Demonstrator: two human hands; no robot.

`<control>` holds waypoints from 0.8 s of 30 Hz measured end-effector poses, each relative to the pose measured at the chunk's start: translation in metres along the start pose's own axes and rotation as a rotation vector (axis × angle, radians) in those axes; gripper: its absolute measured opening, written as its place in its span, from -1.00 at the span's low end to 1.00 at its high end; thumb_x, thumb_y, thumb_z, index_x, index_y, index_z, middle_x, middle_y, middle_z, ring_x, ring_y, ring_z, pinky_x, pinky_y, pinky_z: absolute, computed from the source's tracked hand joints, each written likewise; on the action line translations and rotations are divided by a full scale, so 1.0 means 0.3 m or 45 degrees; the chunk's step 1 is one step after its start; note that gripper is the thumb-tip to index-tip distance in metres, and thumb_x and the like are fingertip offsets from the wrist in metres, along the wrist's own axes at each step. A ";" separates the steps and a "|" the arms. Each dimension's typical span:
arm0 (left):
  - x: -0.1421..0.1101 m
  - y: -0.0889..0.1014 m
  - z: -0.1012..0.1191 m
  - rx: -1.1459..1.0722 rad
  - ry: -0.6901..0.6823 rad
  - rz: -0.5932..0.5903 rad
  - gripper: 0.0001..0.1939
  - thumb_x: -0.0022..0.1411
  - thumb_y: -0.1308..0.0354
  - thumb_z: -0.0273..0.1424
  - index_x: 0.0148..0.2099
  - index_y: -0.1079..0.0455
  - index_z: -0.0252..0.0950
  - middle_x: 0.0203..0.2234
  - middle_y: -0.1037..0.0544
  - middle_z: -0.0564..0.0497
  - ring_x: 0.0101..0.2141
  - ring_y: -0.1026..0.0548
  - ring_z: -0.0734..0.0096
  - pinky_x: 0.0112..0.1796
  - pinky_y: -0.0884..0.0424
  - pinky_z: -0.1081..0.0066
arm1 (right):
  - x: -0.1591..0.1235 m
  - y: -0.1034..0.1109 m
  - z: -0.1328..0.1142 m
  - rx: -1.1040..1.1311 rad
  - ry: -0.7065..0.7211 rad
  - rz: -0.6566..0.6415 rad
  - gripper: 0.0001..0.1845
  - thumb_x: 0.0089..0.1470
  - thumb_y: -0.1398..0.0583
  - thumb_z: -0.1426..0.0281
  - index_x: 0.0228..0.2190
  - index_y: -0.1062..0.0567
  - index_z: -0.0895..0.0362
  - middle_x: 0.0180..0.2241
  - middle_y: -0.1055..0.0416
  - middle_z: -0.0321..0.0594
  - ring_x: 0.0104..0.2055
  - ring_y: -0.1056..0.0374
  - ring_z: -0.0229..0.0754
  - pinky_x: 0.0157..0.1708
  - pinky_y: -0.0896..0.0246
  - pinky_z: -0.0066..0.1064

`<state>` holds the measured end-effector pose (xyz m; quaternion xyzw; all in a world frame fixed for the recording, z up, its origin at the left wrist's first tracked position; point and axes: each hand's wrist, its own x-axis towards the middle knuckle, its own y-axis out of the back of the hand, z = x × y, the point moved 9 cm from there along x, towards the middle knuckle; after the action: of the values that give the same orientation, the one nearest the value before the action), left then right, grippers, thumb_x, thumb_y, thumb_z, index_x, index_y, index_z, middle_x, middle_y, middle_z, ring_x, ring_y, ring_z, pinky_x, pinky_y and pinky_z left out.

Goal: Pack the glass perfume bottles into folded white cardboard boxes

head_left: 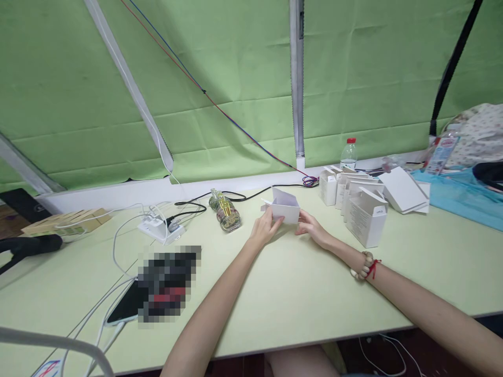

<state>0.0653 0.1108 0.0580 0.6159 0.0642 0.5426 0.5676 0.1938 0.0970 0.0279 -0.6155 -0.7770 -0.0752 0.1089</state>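
Note:
A small white cardboard box [286, 213] with its flaps up is held above the middle of the table. My left hand [266, 227] grips its left side, thumb on the near face. My right hand [312, 228] is at the box's right edge with fingers bent; its fingertips are partly hidden there. To the left stand several glass bottles [229, 215] with gold-coloured tops, close together in a row. On the right, several white boxes [365, 217] stand upright with their top flaps raised.
Flat white cartons [404, 191] lie behind the boxes at right, near a red-capped water bottle [348, 156] and blue cloth [451, 201]. At left are a white power strip [162, 229] with cables and a phone [124, 303]. A green fabric wall [243, 68] rises behind the table.

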 end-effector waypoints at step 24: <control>0.012 -0.039 0.068 0.251 -0.161 -0.214 -0.53 0.31 0.20 -0.26 0.24 0.00 -0.17 -0.06 -0.38 -0.12 -0.07 -0.40 0.32 -0.36 -0.36 0.52 | -0.036 0.032 -0.046 -0.091 0.184 0.371 -0.07 -0.21 -0.29 0.15 0.12 0.03 -0.01 0.09 -0.18 -0.11 0.10 -0.16 -0.12 -0.06 -0.29 -0.26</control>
<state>0.0881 0.1045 0.0558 0.6940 0.1328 0.4443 0.5508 0.2066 0.0858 0.0382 -0.7182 -0.6664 -0.1302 0.1523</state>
